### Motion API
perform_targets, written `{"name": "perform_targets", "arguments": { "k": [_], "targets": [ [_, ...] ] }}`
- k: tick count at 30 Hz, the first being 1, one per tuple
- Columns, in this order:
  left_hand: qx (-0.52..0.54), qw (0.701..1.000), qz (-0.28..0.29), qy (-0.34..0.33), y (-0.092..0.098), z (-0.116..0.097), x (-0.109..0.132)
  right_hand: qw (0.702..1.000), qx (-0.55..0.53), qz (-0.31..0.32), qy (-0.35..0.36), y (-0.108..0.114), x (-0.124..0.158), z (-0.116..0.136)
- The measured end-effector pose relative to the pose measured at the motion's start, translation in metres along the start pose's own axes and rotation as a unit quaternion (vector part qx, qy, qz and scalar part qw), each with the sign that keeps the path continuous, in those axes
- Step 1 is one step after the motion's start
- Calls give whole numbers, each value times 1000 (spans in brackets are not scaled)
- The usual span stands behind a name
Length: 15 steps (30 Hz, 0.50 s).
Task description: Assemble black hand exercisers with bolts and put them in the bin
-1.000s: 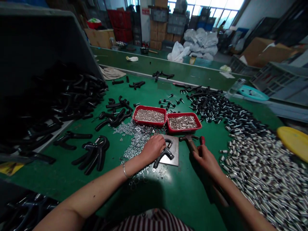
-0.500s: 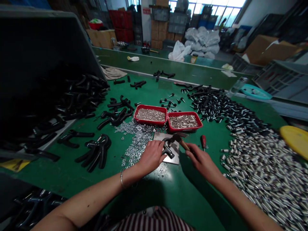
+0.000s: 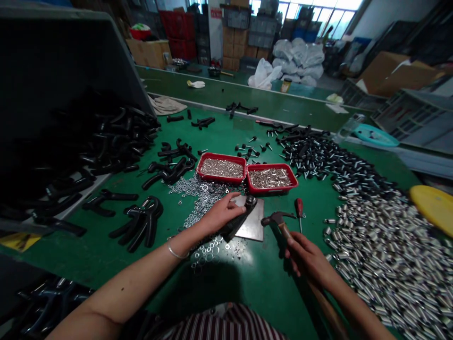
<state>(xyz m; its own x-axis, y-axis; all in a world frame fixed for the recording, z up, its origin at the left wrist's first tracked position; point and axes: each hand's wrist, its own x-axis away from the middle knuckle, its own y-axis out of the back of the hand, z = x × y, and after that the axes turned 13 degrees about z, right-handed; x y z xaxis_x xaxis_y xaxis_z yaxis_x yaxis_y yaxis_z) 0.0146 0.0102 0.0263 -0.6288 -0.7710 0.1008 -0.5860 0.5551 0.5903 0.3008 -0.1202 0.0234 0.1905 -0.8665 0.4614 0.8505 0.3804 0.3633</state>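
Note:
My left hand [image 3: 221, 213] grips a black hand-gripper part [image 3: 240, 218] and presses it down on a small metal plate [image 3: 255, 227] on the green table. My right hand [image 3: 307, 259] is closed round the wooden handle of a hammer [image 3: 278, 219], whose head hangs just right of the plate. A red-handled screwdriver [image 3: 299, 209] lies beside the hammer head. Loose silver washers [image 3: 201, 198] are scattered under and left of my left hand.
Two red trays [image 3: 245, 171] of small metal parts sit behind the plate. Black handles [image 3: 106, 141] are piled at the left, with finished grippers [image 3: 141, 224] nearer. Silver and black-tipped pins [image 3: 382, 241] cover the right side. A yellow disc [image 3: 433, 205] lies far right.
The hammer has drawn back from over the plate to the right and toward me. My left hand has turned the black part on the plate and shifted its grip.

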Motion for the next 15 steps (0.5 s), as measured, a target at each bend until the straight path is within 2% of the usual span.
{"name": "perform_targets", "arguments": {
  "k": [1,3,7,12,15],
  "targets": [
    [7,1000,-9,6,4,3,-3,997,72,-17,1,8,1,-6],
    [-43,998,-41,14,9,11,-6,977,203,-67,5,26,-4,-14],
    [-132,990,-53,18,2,20,1,938,299,-173,-38,62,-33,-18],
    [-178,981,-67,49,-26,8,19,908,354,-169,-150,77,-76,-17],
    [-201,977,-59,48,-35,1,17,897,376,-162,-164,83,-88,-16]
  ]
}}
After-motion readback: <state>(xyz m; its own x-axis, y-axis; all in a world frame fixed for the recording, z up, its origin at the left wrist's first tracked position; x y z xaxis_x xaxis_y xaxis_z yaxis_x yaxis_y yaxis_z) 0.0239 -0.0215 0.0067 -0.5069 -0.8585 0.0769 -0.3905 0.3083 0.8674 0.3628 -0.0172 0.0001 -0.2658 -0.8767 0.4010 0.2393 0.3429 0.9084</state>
